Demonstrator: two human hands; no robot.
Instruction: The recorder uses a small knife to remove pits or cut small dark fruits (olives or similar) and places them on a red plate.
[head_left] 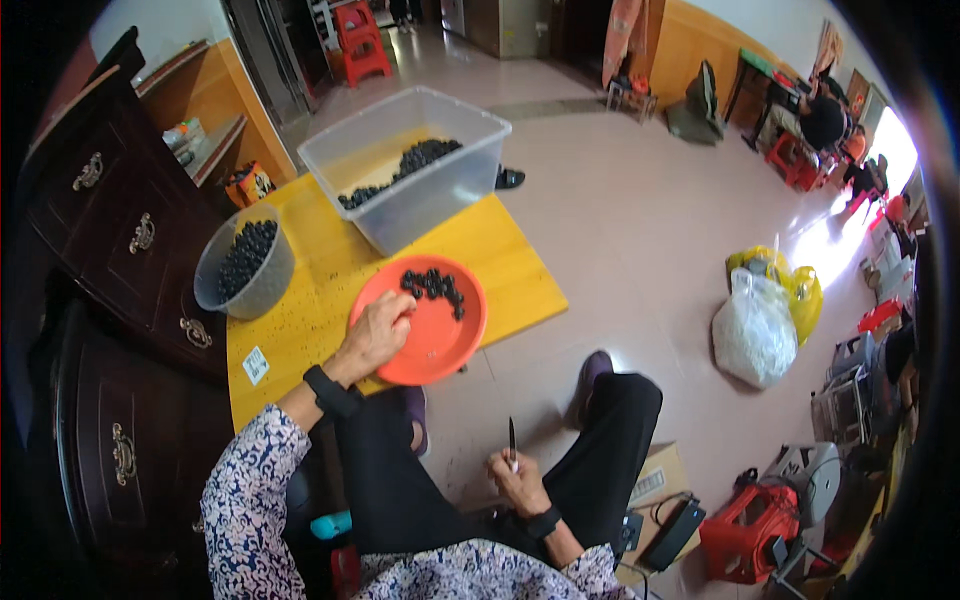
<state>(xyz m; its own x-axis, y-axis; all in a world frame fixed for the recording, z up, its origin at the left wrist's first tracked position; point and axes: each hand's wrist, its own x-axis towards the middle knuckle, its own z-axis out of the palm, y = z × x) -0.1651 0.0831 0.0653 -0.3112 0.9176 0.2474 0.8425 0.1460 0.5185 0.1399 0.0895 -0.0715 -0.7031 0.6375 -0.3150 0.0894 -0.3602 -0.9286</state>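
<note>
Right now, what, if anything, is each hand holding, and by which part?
The right hand grips a knife by its handle; whether the left hand holds anything can't be told.

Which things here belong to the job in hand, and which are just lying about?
Likely part of the job: black round pieces, orange plate under the left hand, dark-bladed tool in the right hand, large bin, round tub, yellow table.

Lying about: white bag, yellow bag, red stools.
</note>
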